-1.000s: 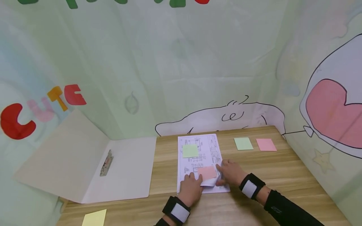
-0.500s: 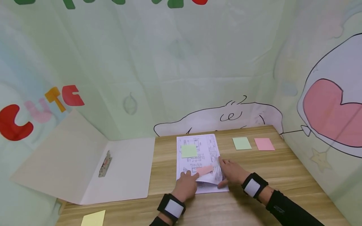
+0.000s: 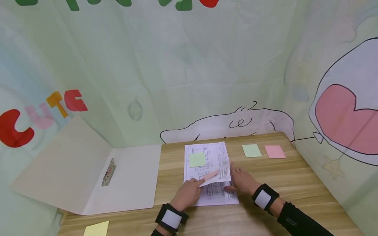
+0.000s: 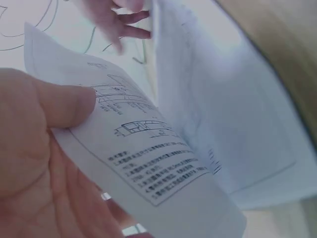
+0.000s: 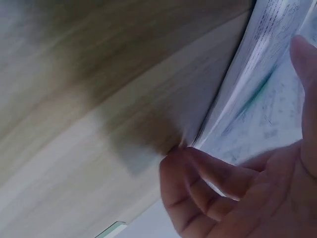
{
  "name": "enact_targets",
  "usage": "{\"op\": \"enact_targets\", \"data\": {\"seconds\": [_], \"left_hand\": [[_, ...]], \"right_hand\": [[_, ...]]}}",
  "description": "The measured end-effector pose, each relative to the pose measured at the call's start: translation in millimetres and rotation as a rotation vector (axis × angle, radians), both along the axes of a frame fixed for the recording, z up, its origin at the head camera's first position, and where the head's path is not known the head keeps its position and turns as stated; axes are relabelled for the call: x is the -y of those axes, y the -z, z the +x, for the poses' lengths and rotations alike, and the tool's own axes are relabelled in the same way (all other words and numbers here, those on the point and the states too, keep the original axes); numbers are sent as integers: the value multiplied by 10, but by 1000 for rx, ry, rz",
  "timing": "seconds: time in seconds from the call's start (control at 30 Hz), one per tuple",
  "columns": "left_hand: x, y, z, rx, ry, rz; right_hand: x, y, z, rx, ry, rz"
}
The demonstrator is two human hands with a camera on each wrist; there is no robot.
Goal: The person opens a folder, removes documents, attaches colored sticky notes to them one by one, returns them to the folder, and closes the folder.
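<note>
My left hand [image 3: 186, 193] pinches the lower left part of a printed drawing sheet [image 3: 223, 164], lifting its near end; the left wrist view shows the thumb pressed on this paper [image 4: 143, 134] with fingers beneath. A green sticky note [image 3: 197, 160] and a partly hidden pink sticky note [image 3: 210, 175] lie on the raised sheet. Below it another printed sheet [image 3: 217, 196] shows. At the stack's right edge, my right hand [image 3: 244, 182] touches the paper with bent fingertips, its thumb apart over the lower sheet, as the right wrist view shows.
A white folder [image 3: 138, 183] stands spread at the left, with a metal clip [image 3: 109, 172] inside. A yellow sticky pad [image 3: 96, 228] lies at the front left, green [image 3: 251, 150] and pink [image 3: 275, 151] pads at the back right. A printed curtain [image 3: 183, 72] backs the wooden table [image 3: 295, 186].
My left hand has moved slightly left, raising the sheet's near edge and folding it farther back, so more of the sheet below shows. The right hand stays at the stack's right edge.
</note>
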State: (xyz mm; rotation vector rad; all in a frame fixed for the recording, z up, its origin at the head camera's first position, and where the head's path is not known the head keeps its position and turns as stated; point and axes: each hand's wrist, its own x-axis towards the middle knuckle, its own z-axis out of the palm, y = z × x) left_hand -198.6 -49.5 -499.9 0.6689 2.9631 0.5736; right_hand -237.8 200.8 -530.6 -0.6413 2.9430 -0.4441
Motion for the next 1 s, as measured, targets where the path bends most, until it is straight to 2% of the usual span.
{"op": "enact_targets", "data": {"seconds": [0.13,0.27,0.43,0.67,0.77,1.0], "left_hand": [[55,-101,6,-16,39,27],[90,-187,6,-7,90,63],[138,-258,-40,-8,135,143],[285,-388,-112,24,158,283],[391,-434,-144,40,157,327],[642,-535,-209,13,117,411]], "right_hand": [[44,63,-11,-63,-21,87],[83,51,17,-103,-89,94],[128,-26,46,-30,-124,100],[139,-92,72,81,-97,135],[134,-101,91,92,-101,119],[117,-110,161,121,-95,101]]}}
